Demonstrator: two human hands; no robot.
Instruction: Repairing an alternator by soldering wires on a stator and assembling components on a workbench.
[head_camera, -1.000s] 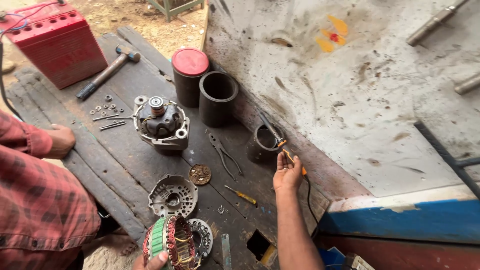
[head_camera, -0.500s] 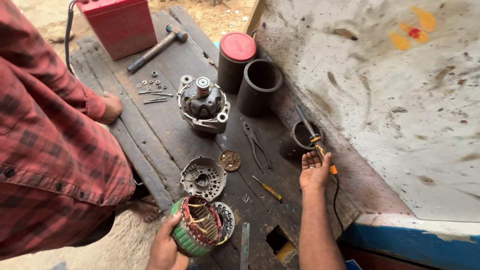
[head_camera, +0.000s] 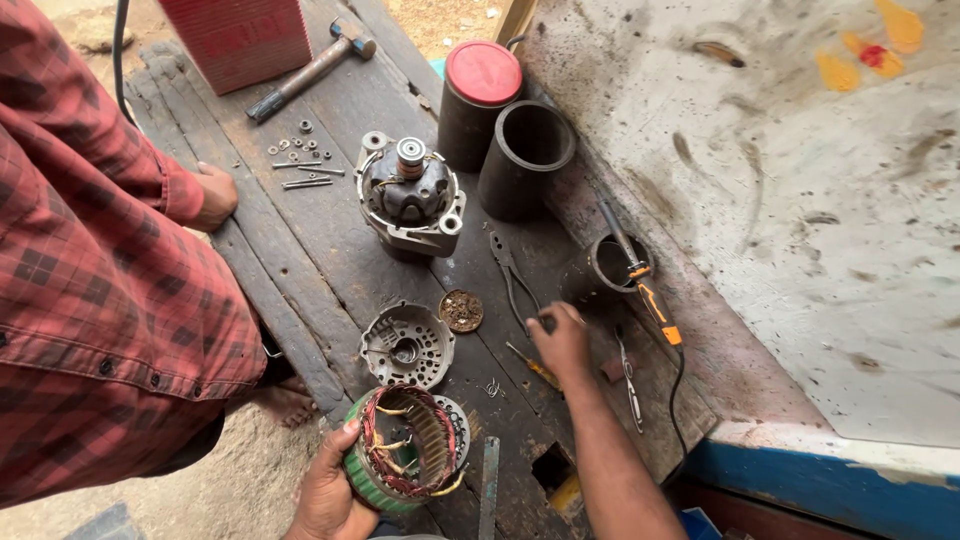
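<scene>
The green stator (head_camera: 405, 455) with its copper windings rests at the bench's (head_camera: 330, 250) near edge, grasped by the left hand (head_camera: 325, 490). The right hand (head_camera: 562, 340) touches the pliers (head_camera: 515, 275), fingers loosely curled. The alternator is already apart: rotor housing (head_camera: 410, 195) and end cover (head_camera: 405, 345) lie separately; reassembly remains.

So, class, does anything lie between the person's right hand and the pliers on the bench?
Nothing visible does. The right hand is at the handle ends of the pliers; a yellow-handled screwdriver lies beside the hand, off that path. The left hand grips the stator.
</scene>
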